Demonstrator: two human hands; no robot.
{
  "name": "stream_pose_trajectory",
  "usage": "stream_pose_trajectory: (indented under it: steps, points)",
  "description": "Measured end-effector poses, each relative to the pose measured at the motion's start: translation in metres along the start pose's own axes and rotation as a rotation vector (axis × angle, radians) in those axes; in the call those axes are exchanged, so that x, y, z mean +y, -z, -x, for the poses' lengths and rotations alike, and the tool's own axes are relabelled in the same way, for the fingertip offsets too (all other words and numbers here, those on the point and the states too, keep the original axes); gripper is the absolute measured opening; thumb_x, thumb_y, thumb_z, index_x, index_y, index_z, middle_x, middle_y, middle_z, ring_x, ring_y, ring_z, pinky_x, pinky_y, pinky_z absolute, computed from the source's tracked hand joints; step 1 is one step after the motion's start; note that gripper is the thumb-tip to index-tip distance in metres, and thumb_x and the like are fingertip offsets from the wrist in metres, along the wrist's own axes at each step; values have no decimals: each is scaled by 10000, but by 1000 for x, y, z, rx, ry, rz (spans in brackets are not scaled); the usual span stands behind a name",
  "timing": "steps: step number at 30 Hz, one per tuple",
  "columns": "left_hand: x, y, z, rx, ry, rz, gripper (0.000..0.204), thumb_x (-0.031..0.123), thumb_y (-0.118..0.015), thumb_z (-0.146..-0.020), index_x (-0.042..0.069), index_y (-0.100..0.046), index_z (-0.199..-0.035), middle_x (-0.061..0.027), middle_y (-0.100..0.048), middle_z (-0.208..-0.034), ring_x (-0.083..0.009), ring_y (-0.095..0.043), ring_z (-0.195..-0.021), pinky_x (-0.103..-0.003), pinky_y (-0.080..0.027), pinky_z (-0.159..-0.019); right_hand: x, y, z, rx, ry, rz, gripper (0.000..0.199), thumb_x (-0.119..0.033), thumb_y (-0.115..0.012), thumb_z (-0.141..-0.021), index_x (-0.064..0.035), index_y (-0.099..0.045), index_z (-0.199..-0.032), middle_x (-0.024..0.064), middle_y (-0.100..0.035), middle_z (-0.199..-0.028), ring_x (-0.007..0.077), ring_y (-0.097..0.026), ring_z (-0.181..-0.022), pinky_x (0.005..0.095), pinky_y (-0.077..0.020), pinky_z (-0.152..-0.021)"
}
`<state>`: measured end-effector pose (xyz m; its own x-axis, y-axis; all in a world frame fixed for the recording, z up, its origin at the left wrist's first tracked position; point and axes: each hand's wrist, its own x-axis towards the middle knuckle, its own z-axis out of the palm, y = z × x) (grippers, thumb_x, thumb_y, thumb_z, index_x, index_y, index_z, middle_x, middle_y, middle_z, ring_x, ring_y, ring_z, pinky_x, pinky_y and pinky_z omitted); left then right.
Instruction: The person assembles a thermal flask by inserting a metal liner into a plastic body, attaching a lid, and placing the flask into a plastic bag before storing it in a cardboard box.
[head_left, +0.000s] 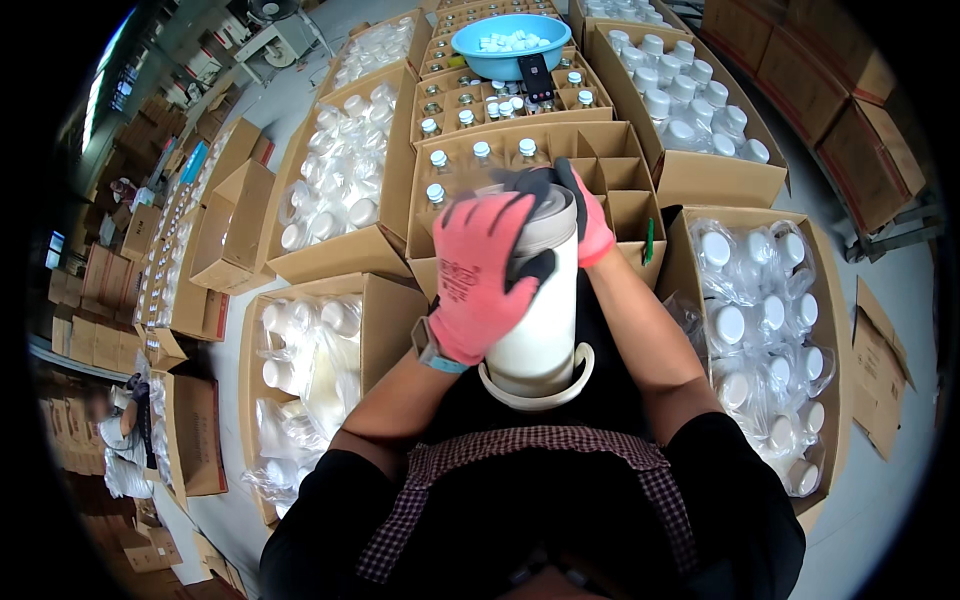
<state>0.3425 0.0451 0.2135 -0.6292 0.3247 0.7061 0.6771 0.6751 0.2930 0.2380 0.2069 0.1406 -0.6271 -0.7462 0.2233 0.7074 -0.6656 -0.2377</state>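
Both gloved hands, left hand (483, 275) and right hand (585, 215), grip the white bottle (540, 330), fingers wrapped tight.

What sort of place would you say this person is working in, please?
Probably a packing floor or warehouse: open cardboard boxes with divider grids, bagged white-capped bottles, and gloved hands, left hand and right hand, on a white flask.

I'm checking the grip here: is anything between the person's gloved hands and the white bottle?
Nothing visible. The left hand in its pink glove lies flat on the white bottle, over its upper part, and the right hand wraps the far side by the grey lid. Only the gloves separate skin from bottle.
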Motion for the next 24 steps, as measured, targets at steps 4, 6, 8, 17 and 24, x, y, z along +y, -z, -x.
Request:
stream_pose_trajectory:
  steps: [4,6,8,17,24]
  points:
    - [-174,-37,63,-401,606,55,397,170,-530,-947,14,-564,-1311,-173,-600,-1277,-358,-554,-1195,-449,-403,-1047,70,-109,84,-29,707,1782,463,-306,-548,-946,37,-593,-1253,220,-627,-1249,324,-597,-1190,423,-435,-1053]
    - [-197,-38,115,-476,654,-67,356,127,-449,-999,-14,-562,-1306,-174,-631,-1247,-321,-586,-1175,-370,-441,-1016,82,-117,98,-23,470,1713,437,-270,-553,-933,34,-605,-1243,214,-641,-1215,324,-582,-1211,416,-420,-1066]
    - [-152,-29,58,93,627,521,370,183,-409,-1041,-15,-543,-1324,-145,-600,-1302,-256,-550,-1228,-360,-417,-1049,30,-102,68,-5,1052,1740,395,-172,-551,-905,41,-589,-1236,207,-616,-1251,319,-588,-1188,405,-434,-1041]
    - [-220,-84,150,-308,555,364,328,270,-586,-928,23,-665,-1129,-205,-690,-1070,-366,-628,-1078,-418,-489,-925,107,-122,79,-653,292,1724,505,-260,-722,-797,-48,-594,-1238,161,-616,-1207,322,-593,-1104,406,-441,-1013]
    - [-83,-63,82,-139,823,1774,373,172,-551,-972,25,-552,-1315,-130,-632,-1260,-232,-598,-1159,-343,-469,-993,4,-183,74,-639,115,2349,491,-367,-732,-763,-122,-642,-1179,117,-610,-1240,329,-572,-1130,456,-422,-988]
